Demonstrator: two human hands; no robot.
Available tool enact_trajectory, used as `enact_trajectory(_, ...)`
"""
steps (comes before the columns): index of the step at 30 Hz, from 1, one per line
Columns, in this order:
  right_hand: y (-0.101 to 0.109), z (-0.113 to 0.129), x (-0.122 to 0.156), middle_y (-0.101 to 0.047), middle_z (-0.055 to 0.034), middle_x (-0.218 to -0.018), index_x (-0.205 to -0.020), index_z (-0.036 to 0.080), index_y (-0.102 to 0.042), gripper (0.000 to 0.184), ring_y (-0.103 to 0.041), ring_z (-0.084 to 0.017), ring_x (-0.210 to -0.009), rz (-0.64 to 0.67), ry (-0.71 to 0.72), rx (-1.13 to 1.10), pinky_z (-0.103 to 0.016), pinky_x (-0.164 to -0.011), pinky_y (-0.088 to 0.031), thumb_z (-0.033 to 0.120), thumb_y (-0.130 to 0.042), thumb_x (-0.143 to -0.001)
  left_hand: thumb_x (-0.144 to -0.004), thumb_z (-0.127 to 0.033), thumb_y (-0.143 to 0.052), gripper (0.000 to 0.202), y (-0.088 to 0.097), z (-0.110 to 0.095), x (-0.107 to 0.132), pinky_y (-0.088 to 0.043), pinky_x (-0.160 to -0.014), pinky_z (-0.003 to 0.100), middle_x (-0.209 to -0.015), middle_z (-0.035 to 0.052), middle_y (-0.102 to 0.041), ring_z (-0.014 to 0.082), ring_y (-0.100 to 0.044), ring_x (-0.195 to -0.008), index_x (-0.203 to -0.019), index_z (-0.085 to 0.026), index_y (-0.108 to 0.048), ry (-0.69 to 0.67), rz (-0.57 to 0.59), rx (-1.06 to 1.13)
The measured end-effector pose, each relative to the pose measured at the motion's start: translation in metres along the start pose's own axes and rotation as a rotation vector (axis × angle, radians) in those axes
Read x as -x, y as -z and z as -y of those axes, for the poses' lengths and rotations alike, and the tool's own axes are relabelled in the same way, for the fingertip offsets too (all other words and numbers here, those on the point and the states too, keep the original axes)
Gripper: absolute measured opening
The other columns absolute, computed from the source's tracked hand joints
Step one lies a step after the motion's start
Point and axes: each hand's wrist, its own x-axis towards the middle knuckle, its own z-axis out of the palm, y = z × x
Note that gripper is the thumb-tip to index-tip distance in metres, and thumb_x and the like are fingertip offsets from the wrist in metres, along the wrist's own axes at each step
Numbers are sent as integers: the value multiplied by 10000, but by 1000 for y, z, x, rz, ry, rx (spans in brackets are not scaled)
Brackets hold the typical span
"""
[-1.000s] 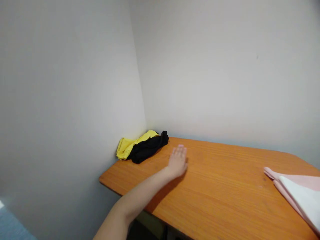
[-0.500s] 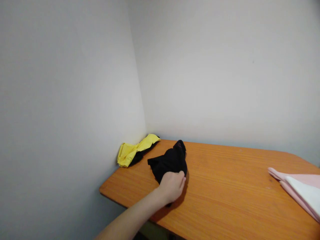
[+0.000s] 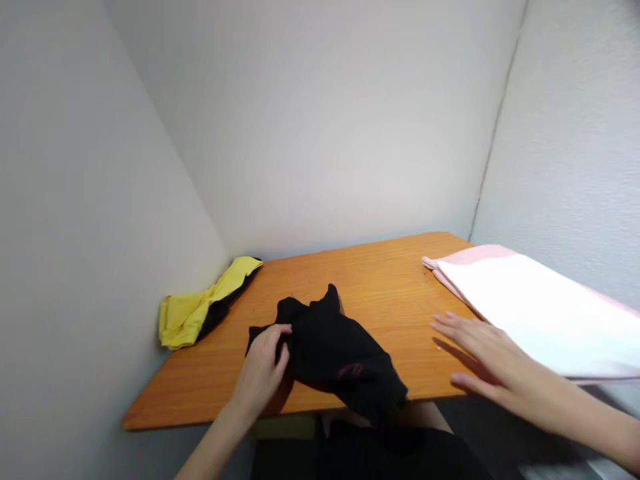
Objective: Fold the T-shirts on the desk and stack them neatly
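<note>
A crumpled black garment (image 3: 335,353) lies near the front edge of the orange wooden table (image 3: 390,280), partly hanging over it. My left hand (image 3: 263,370) grips the garment's left side with closed fingers. My right hand (image 3: 480,353) hovers flat over the table's right front part with fingers spread, holding nothing, just left of a folded white and pink cloth (image 3: 530,313).
A yellow garment (image 3: 200,310) with a bit of black fabric under it lies in the back left corner against the wall. Grey walls close in the table on the left, back and right. My dark-clothed lap shows below the front edge.
My left hand has dragged the black garment from the back left corner toward the front edge. My right hand has come into view. The camera has swung right and down.
</note>
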Motion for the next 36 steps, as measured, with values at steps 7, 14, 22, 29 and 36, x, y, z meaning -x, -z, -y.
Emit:
enact_trajectory(7,-33,104,-12,-344,-96,-1510,-1480,240,-346,748,-313,-321,-1381,73,203,-23,-562,-1073,-376,506,-635,-843,-872,-192,-492,108,-21,-36,81,-497,-863,371,-1085,95,-558,223,-564,-1032,-971,-211,-531,-214,-319,-100)
enact_trajectory(14,-73,141,-26,-422,-155,-1449,-1363,133,-460,562,-412,-297,-1319,-54,175,-99,-496,-1053,-432,135,-519,-804,-831,-449,-622,475,-69,-58,111,-457,-921,498,-1273,152,-512,317,-525,-1149,-1239,-215,-550,60,-277,-189)
enact_trajectory(22,-42,150,-43,-547,-118,-1250,-1102,214,-551,240,-527,-241,-1173,-80,1,-602,-418,-989,-477,198,-398,-917,-968,-321,-414,277,-47,-68,85,-515,-850,308,-1091,85,-649,213,-619,-1035,-1186,-218,-550,261,-373,304)
enact_trajectory(29,-5,132,-39,-590,-42,-905,-1037,237,-497,180,-594,-189,-821,-300,-248,-735,-302,-725,-520,374,-393,-984,-920,-453,-524,247,-6,-59,81,-490,-691,243,-818,15,-587,160,-585,-753,-966,-213,-563,124,-304,441)
enact_trajectory(36,11,125,0,-637,-74,-911,-989,299,-511,168,-647,-268,-861,-458,-252,-526,-425,-737,-558,392,-378,-945,-748,-559,-710,384,-16,-73,99,-461,-1001,430,-1176,129,-643,282,-596,-1128,-882,-208,-631,-248,196,218)
